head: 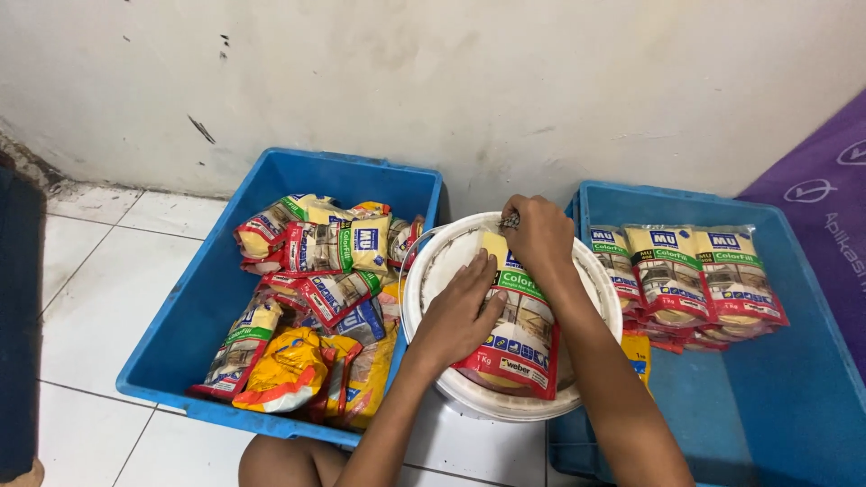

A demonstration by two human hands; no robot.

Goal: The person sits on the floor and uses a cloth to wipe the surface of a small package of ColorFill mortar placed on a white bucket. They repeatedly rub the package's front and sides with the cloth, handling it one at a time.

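Observation:
A white bucket stands on the floor between two blue bins. Over its mouth lies a plastic packet with yellow, green and red bands. My left hand rests flat on the packet's left side, fingers spread. My right hand pinches the packet's top edge at the far rim of the bucket, where a small dark thing shows at the fingertips; what it is I cannot tell.
The left blue bin holds a loose heap of several similar packets and yellow bags. The right blue bin holds packets laid in a neat row. A white wall rises behind. A purple sheet lies at far right. My knee shows below.

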